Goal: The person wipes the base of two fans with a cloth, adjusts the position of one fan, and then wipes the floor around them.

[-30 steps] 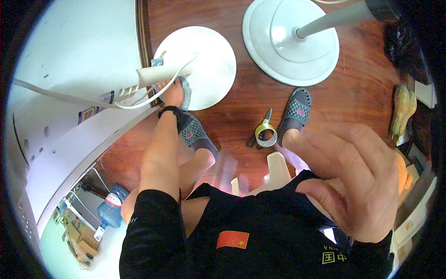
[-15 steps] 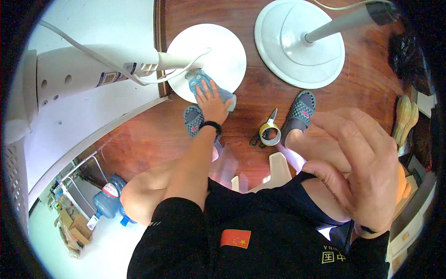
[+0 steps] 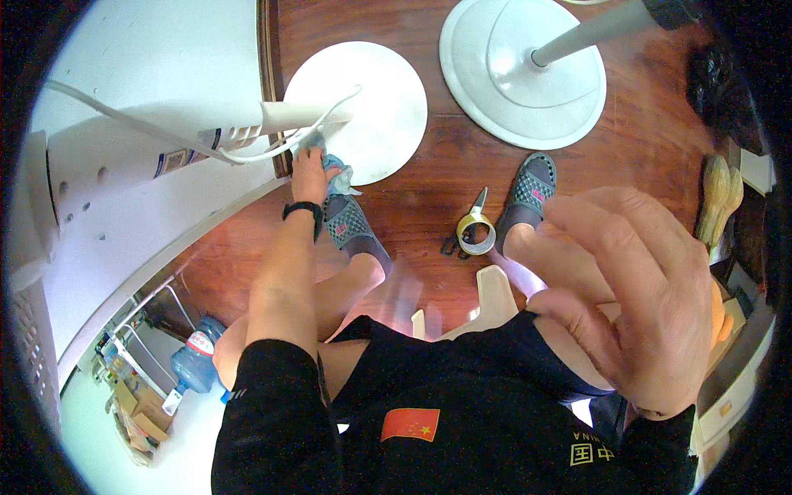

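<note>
My left hand [image 3: 310,175] is closed on a crumpled blue cloth [image 3: 340,175], at the near left edge of a round white base [image 3: 388,124]. Part of the cloth sticks up past the fingers towards the pole, and the rest hangs over the rim. From this base a white pole [image 3: 285,116] runs left into a fan-like upright body, with a white cord [image 3: 326,111] looping over it. Raised close to the camera on the right, my right hand [image 3: 639,297] has curved fingers with the thumb apart. Nothing shows in it.
A second round grey-white base [image 3: 528,91] with a pole stands at the far right. Between my slippers lie a tape roll [image 3: 476,236] and scissors [image 3: 480,201] on the wooden floor. A squash [image 3: 716,202] and black plastic bag [image 3: 718,87] are right; a water bottle [image 3: 194,363] is left.
My left hand has moved left with the cloth, from the base's near middle to its left edge, and the fingers have gone from spread flat to bunched. My right hand stays about the same.
</note>
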The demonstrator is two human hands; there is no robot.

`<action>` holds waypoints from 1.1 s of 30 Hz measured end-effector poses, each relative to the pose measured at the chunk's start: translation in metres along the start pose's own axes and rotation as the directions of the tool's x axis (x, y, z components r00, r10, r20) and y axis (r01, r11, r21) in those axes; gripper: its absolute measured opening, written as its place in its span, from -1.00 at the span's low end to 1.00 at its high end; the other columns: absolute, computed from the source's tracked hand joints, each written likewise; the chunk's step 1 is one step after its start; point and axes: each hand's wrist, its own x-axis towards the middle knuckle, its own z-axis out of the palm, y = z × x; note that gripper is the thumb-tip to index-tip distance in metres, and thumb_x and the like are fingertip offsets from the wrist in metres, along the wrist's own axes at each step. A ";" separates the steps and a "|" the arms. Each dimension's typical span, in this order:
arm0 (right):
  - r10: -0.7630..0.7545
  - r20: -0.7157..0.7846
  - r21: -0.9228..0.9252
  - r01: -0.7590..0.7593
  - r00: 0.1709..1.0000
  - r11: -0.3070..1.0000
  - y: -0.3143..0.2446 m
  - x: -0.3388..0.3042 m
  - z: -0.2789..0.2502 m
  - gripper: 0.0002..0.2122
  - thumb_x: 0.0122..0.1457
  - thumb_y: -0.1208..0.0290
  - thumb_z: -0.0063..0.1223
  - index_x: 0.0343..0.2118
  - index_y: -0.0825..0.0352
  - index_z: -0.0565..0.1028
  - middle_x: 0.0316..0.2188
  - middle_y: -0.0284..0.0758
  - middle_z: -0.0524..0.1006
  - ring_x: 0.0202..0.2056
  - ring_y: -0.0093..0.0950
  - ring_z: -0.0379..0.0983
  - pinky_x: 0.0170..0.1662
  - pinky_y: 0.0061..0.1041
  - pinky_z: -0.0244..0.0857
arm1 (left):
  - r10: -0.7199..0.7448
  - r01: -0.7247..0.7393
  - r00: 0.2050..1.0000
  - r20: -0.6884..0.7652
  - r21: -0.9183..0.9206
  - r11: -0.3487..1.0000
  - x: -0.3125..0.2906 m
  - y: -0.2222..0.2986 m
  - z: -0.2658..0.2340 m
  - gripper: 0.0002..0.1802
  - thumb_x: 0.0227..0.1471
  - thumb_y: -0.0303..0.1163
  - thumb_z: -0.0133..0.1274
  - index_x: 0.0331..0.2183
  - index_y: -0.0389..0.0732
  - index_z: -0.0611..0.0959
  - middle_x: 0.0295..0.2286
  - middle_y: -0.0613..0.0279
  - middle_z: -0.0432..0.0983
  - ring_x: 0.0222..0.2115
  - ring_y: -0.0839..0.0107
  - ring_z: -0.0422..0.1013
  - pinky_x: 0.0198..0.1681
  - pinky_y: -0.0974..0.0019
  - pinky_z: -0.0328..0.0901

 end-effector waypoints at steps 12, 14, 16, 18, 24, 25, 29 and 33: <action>0.062 0.026 -0.020 -0.061 0.998 0.998 -0.001 0.004 -0.003 -0.56 -0.09 0.15 0.33 -0.20 0.37 0.59 -0.28 -0.16 0.58 -0.29 -0.15 0.55 -0.29 -0.27 0.44 | -0.076 0.006 0.937 -0.340 -0.202 0.979 -0.018 0.165 0.056 -0.70 0.04 -0.43 0.16 -0.20 -0.36 0.48 -0.16 -0.18 0.33 -0.06 -0.16 0.28 0.04 -0.10 0.20; 0.069 0.025 -0.016 -0.068 0.997 0.998 -0.001 0.006 -0.005 -0.56 -0.10 0.15 0.34 -0.19 0.36 0.59 -0.27 -0.16 0.58 -0.28 -0.15 0.56 -0.28 -0.27 0.45 | 0.003 -0.157 0.876 -0.481 -0.281 0.947 0.021 0.180 0.047 -0.69 -0.02 -0.51 0.15 -0.20 -0.36 0.49 -0.15 -0.17 0.34 -0.06 -0.20 0.27 0.05 -0.13 0.17; 0.065 0.032 -0.023 -0.064 0.997 0.998 0.003 0.005 -0.006 -0.55 -0.10 0.15 0.34 -0.18 0.36 0.59 -0.27 -0.15 0.58 -0.28 -0.15 0.57 -0.28 -0.27 0.46 | -0.028 -0.110 0.854 -0.520 -0.232 0.966 0.065 0.194 0.032 -0.70 -0.03 -0.54 0.14 -0.20 -0.33 0.50 -0.12 -0.13 0.34 -0.05 -0.15 0.26 0.06 -0.09 0.17; 0.052 0.038 -0.024 -0.051 0.998 0.998 0.005 0.006 -0.007 -0.54 -0.09 0.15 0.34 -0.17 0.35 0.59 -0.27 -0.15 0.58 -0.28 -0.15 0.57 -0.27 -0.27 0.46 | 0.098 -0.173 0.875 -0.473 -0.116 0.978 0.100 0.190 0.024 -0.49 0.06 -0.46 0.07 0.07 -0.36 0.44 0.17 -0.16 0.20 0.18 -0.19 0.13 0.23 -0.10 0.08; 0.082 0.037 0.006 -0.083 0.996 0.997 0.006 0.004 -0.010 -0.54 -0.13 0.20 0.38 -0.17 0.35 0.59 -0.26 -0.14 0.58 -0.29 -0.14 0.57 -0.28 -0.27 0.46 | 0.492 -0.458 0.830 -0.262 0.181 0.870 0.065 0.175 0.036 -0.36 0.16 -0.41 -0.09 0.26 -0.30 0.30 0.33 0.06 0.03 0.33 -0.14 -0.07 0.37 -0.09 -0.12; 0.058 0.045 0.013 -0.059 0.997 0.998 0.006 0.004 -0.010 -0.55 -0.13 0.22 0.38 -0.17 0.35 0.58 -0.27 -0.14 0.58 -0.30 -0.13 0.56 -0.28 -0.26 0.45 | 0.549 -0.506 0.801 -0.241 0.218 0.834 0.050 0.163 0.038 -0.34 0.12 -0.44 -0.04 0.26 -0.28 0.31 0.32 0.09 0.05 0.33 -0.11 -0.05 0.37 -0.08 -0.09; 0.013 0.044 0.033 -0.015 0.999 0.999 0.003 0.002 -0.008 -0.58 -0.10 0.27 0.36 -0.18 0.37 0.56 -0.28 -0.14 0.57 -0.30 -0.10 0.54 -0.27 -0.25 0.44 | 0.619 -0.591 0.777 -0.116 0.203 0.781 -0.004 0.116 0.036 -0.30 0.06 -0.53 -0.02 0.27 -0.26 0.30 0.32 0.11 0.05 0.34 -0.05 -0.05 0.39 -0.02 -0.08; -0.012 0.050 0.019 0.011 0.999 1.000 -0.004 0.000 -0.010 -0.60 -0.08 0.30 0.35 -0.17 0.38 0.56 -0.27 -0.14 0.56 -0.28 -0.11 0.53 -0.24 -0.25 0.42 | 0.483 -0.464 0.875 -0.009 0.261 0.846 -0.045 0.059 0.040 -0.26 0.03 -0.62 -0.07 0.29 -0.24 0.26 0.34 0.12 0.01 0.35 -0.01 -0.07 0.39 0.09 -0.05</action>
